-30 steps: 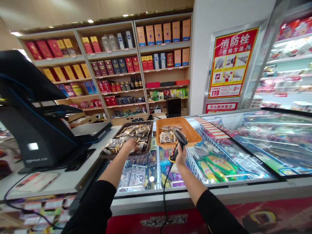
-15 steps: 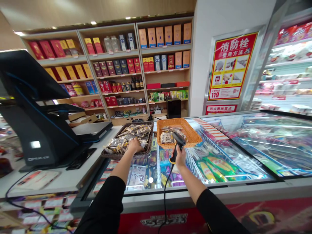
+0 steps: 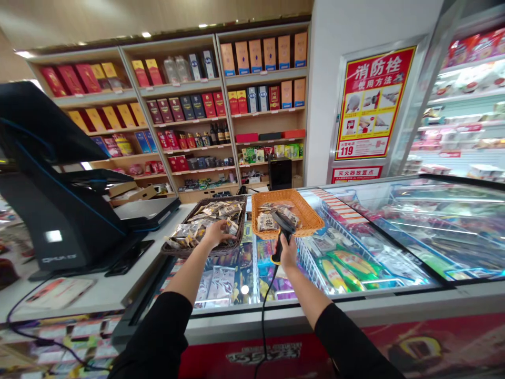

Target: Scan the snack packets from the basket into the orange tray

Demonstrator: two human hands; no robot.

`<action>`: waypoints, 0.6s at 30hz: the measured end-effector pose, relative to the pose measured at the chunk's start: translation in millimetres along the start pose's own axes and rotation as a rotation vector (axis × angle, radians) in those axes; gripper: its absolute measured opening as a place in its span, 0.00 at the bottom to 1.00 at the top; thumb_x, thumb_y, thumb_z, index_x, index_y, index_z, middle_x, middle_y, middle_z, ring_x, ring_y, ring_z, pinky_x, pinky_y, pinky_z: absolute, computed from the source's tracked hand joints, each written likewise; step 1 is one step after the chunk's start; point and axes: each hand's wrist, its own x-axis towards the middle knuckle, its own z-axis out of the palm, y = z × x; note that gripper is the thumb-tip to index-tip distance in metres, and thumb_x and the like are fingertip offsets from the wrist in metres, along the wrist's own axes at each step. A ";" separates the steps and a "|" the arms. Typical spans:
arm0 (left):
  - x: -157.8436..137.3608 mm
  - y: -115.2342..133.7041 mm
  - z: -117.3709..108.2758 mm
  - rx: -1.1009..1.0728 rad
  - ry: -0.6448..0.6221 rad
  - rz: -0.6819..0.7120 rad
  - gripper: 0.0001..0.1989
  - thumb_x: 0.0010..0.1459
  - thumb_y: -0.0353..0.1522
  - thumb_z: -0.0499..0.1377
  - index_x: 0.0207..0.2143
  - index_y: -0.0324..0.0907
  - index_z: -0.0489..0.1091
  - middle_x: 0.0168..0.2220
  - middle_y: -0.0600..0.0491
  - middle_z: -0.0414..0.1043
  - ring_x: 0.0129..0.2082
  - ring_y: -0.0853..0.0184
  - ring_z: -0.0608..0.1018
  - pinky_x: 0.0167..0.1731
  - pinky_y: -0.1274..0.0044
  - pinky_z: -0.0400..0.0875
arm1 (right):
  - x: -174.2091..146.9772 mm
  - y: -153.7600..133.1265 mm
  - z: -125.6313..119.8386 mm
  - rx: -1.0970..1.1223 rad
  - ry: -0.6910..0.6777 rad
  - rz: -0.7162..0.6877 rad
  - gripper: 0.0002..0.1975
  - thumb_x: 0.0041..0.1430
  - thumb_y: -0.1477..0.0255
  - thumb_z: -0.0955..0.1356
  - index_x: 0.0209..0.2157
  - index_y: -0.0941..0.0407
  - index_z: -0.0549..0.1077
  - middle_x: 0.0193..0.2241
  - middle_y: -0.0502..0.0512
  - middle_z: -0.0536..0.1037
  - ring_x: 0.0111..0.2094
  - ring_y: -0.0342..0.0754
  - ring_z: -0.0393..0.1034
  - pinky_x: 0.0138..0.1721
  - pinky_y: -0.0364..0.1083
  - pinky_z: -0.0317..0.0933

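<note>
Our right hand (image 3: 288, 251) wraps the handle of the black-and-yellow pistol-shaped scanner (image 3: 284, 226), presumably leaving its head free to aim, while our left hand (image 3: 215, 233), pinching or not we cannot tell, reaches small shiny wrapped packets (image 3: 193, 231) inside the dark-brown woven basket (image 3: 226, 252).

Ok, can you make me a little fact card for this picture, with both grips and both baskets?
Place: a shop, at a glass-topped chest freezer
Left grip: in the dark brown basket, among small packets; can't tell if it holds one
Right grip: closed around a barcode scanner
Cable: black, hanging down from the scanner
Orange wicker basket: right of the dark brown one, with fewer packets inside
Behind: wooden shelves with rows of boxes
Wall: red fire hydrant poster
</note>
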 end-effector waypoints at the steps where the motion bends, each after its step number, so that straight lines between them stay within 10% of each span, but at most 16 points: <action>1: 3.6 2.8 0.3 -0.014 0.064 -0.009 0.25 0.27 0.43 0.71 0.29 0.41 0.72 0.24 0.54 0.72 0.29 0.61 0.75 0.30 0.75 0.66 | 0.0 0.7 0.2 -0.009 -0.007 -0.010 0.16 0.55 0.56 0.66 0.29 0.52 0.60 0.15 0.42 0.66 0.12 0.41 0.59 0.13 0.41 0.54; 5: 22.6 29.4 15.2 -0.371 0.320 -0.070 0.20 0.42 0.45 0.65 0.33 0.40 0.72 0.27 0.52 0.74 0.28 0.64 0.75 0.29 0.76 0.67 | -1.5 1.2 -0.9 -0.125 -0.057 -0.087 0.15 0.58 0.56 0.64 0.29 0.53 0.60 0.15 0.42 0.65 0.12 0.41 0.59 0.14 0.41 0.55; 10: 36.7 55.4 54.6 -0.905 0.252 -0.057 0.19 0.46 0.41 0.64 0.39 0.40 0.70 0.30 0.52 0.75 0.30 0.67 0.76 0.31 0.77 0.70 | -4.5 -8.2 -4.7 -0.426 -0.215 -0.183 0.12 0.59 0.59 0.64 0.30 0.54 0.65 0.13 0.43 0.66 0.13 0.42 0.60 0.17 0.41 0.56; 18: 29.2 42.2 68.7 -0.844 0.219 -0.132 0.16 0.40 0.33 0.68 0.33 0.38 0.72 0.18 0.59 0.67 0.24 0.68 0.73 0.25 0.80 0.65 | -0.5 -14.0 -5.2 -0.824 -0.315 -0.229 0.11 0.57 0.63 0.64 0.33 0.56 0.71 0.18 0.51 0.73 0.22 0.50 0.70 0.24 0.43 0.56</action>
